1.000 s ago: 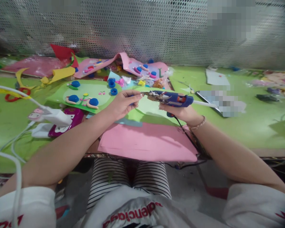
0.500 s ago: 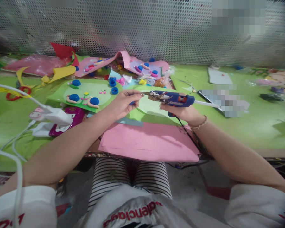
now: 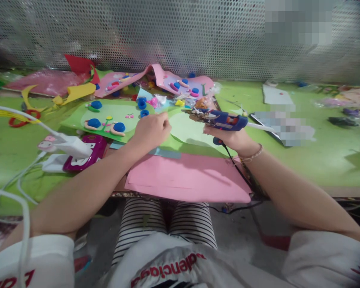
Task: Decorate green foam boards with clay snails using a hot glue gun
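My right hand [image 3: 226, 138] grips a blue glue gun [image 3: 217, 119], its nozzle pointing left and a white glue stick [image 3: 261, 127] jutting from its back. Left of the nozzle, my left hand [image 3: 154, 129] is closed with the palm turned down; whatever its fingers hold is hidden. Both hands are over a light green foam sheet [image 3: 192, 129] decorated on its left half with blue-shelled snails [image 3: 119, 128], a yellow flower [image 3: 109, 119] and a pink butterfly [image 3: 129, 116]. Small blue rings [image 3: 142, 103] sit at the sheet's upper middle.
Pink foam sheets [image 3: 186, 180] lie at the front edge. To the left are a purple power strip [image 3: 93, 148] with white plugs and red-handled scissors [image 3: 22, 119]. A decorated pink sheet [image 3: 157, 76] and scraps line the back; a phone [image 3: 279, 128] lies right. The gun's black cord [image 3: 237, 168] trails forward.
My left hand has drawn away from the nozzle, slightly left, and turned over from a fingertip pinch to a closed, palm-down pose. The glue gun has barely shifted.
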`<state>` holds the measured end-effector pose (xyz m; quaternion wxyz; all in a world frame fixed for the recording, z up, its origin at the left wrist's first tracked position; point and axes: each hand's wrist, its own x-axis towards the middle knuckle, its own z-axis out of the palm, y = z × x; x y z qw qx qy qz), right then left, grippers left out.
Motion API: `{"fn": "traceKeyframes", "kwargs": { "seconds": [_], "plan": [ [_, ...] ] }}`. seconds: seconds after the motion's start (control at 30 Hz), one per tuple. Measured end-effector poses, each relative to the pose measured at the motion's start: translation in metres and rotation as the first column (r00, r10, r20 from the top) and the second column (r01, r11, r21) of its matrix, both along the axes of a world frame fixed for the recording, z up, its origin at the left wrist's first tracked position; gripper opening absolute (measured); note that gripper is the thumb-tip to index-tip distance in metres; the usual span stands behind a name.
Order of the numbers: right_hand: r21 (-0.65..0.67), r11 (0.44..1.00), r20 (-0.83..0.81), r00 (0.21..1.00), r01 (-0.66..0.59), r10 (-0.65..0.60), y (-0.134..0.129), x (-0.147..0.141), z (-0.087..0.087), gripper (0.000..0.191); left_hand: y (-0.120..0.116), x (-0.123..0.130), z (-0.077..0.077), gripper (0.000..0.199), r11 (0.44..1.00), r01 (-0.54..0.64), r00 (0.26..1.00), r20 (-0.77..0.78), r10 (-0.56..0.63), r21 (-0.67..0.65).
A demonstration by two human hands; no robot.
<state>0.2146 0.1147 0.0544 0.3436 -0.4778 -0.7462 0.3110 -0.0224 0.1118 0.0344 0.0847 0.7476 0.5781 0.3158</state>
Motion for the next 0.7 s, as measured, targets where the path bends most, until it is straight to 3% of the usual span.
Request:
{"fn": "traceKeyframes", "kwargs": {
  "seconds": [0.07, 0.17, 0.37, 0.53, 0.7],
  "plan": [
    [0.000, 0.999, -0.001, 0.999, 0.040, -0.040, 0.001, -0.001, 0.000, 0.026, -0.001, -0.003, -0.002, 0.014, 0.999, -0.017, 0.978, -0.205, 0.024, 0.037],
    [-0.022, 0.995, 0.009, 0.996, 0.094, -0.093, 0.002, -0.003, 0.001, 0.028, 0.001, -0.006, -0.007, 0.017, 0.996, 0.083, 0.947, -0.313, -0.068, 0.033],
    [-0.032, 0.999, 0.083, 0.996, -0.019, 0.022, 0.002, -0.001, 0.006, 0.023, 0.005, -0.004, -0.014, 0.022, 0.977, 0.178, 0.906, -0.368, -0.208, -0.113],
    [-0.106, 0.988, 0.296, 0.945, -0.114, 0.141, -0.004, -0.003, 0.007, 0.014, 0.010, -0.001, -0.022, 0.022, 0.977, 0.192, 0.909, -0.358, -0.211, -0.090],
    [-0.094, 0.989, 0.482, 0.864, -0.112, 0.143, -0.014, -0.012, 0.008, 0.016, 0.013, -0.001, -0.026, 0.021, 0.979, 0.186, 0.932, -0.300, -0.202, -0.081]
  ]
}}
